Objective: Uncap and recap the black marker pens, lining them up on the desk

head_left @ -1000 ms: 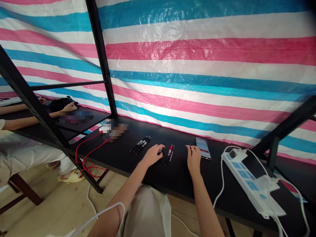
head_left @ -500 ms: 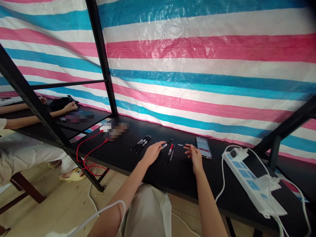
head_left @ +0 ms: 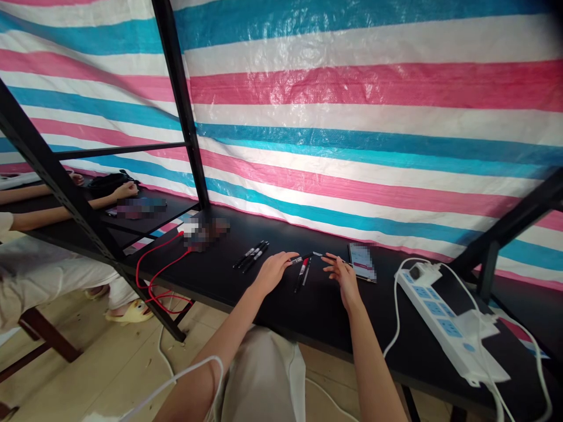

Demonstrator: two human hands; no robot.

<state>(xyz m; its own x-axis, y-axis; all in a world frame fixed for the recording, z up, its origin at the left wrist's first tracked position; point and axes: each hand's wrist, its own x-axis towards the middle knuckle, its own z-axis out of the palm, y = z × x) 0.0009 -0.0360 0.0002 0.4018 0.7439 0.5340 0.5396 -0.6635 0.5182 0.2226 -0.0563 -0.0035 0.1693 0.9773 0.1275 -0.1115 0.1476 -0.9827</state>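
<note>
My left hand [head_left: 273, 269] pinches a black pen barrel [head_left: 297, 259] with a pale label, tilted toward the right. In the fingers of my right hand [head_left: 343, 276] is a slim pen refill [head_left: 317, 254] with a pale front part. Its end is at or very close to the barrel's tip; whether they touch I cannot tell. Below them on the black table lie a red-and-black pen [head_left: 301, 274] and a thin, pale stick [head_left: 307, 273] beside it. Several black pens [head_left: 250, 257] lie side by side left of my left hand.
A phone [head_left: 363, 262] lies behind my right hand. To the right stands a white power strip [head_left: 453, 325] with plugs and cables. Red cables [head_left: 152, 275] run off the table at left. Beyond the black metal frame [head_left: 187, 117], another person's arms [head_left: 105, 202] rest on a table.
The pen barrel and the refill have come together between my hands. My right hand has shifted slightly left; the left fingers have moved slightly right.
</note>
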